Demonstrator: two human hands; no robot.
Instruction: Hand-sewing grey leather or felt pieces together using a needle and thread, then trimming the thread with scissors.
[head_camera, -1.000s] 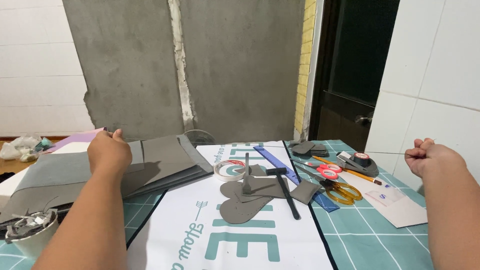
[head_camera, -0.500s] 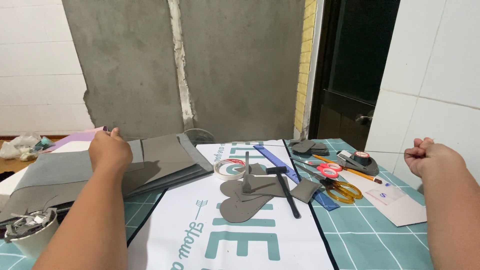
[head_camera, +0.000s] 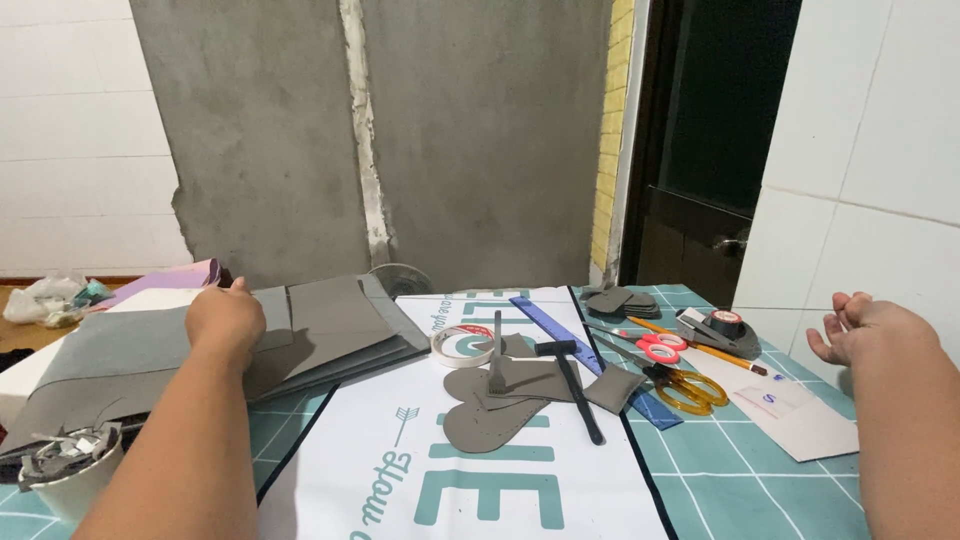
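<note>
Uncurled now, right hand (head_camera: 868, 328) hovers; left hand (head_camera: 226, 318) (knuckles up) touches grey sheets (head_camera: 330, 325).

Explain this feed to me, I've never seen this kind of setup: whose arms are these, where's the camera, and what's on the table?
There is no machine: a person wears one camera on the head, looking down over both arms. The left hand rests on a stack of grey sheets. The right hand hangs loosely curled above the table's right edge, holding nothing. On the white banner lie grey cut-out pieces, a black hammer, a roll of tape and a blue ruler. Scissors sit on the green cutting mat, and a white cup of scraps stands at the near left.
</note>
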